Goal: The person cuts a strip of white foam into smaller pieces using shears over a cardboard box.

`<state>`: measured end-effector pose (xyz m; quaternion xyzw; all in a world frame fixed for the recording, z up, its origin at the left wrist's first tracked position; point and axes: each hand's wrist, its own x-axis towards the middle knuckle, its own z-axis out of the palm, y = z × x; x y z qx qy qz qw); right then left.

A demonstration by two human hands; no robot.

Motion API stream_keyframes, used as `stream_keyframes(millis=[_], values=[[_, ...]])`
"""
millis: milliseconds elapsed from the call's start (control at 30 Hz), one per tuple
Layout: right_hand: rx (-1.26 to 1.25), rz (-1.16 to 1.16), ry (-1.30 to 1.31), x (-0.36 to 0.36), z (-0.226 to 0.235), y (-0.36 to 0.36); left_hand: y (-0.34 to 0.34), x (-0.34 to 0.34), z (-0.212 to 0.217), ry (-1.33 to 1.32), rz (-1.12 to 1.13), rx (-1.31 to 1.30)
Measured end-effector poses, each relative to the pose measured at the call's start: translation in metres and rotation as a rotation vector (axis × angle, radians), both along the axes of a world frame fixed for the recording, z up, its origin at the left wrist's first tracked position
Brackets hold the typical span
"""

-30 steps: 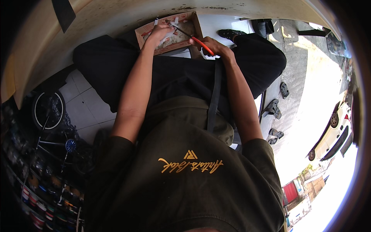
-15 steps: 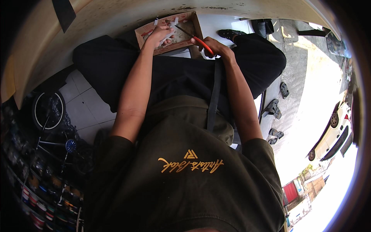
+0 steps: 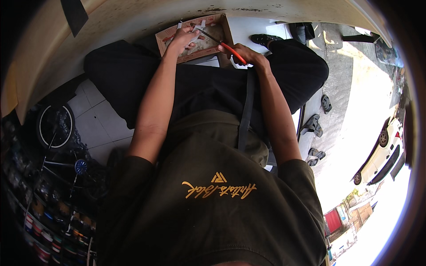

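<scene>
At the top centre of the frame, the left hand (image 3: 183, 37) rests with curled fingers inside a shallow cardboard box (image 3: 222, 26), touching small white parts (image 3: 200, 27). The right hand (image 3: 248, 55) grips orange-handled pliers (image 3: 222, 43), tip pointing into the box.

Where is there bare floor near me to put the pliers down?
Bare white tile lies on your left, between your left knee and the bicycle wheel. The cardboard box is crowded: the left hand and the orange-handled pliers in the right hand work there. On your right, sandals dot the pavement.
</scene>
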<state>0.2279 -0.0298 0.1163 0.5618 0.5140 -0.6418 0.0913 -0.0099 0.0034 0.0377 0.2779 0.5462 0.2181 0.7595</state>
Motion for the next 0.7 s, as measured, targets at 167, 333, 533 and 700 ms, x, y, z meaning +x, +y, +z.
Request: stream_keyframes(millis=[167,333,533,700], values=[[0.046,0.008,0.001,-0.001,0.002,0.0,0.0,0.001,-0.004,0.026,-0.009,0.023],[0.104,0.026,0.036,0.004,-0.019,0.0,0.002,-0.004,-0.007,0.023,-0.11,-0.016],[0.112,0.023,-0.01,0.006,-0.022,0.0,0.006,-0.005,-0.008,0.053,-0.127,-0.119],[-0.09,-0.039,-0.053,0.009,-0.02,0.0,0.004,0.0,0.0,0.057,-0.097,-0.076]])
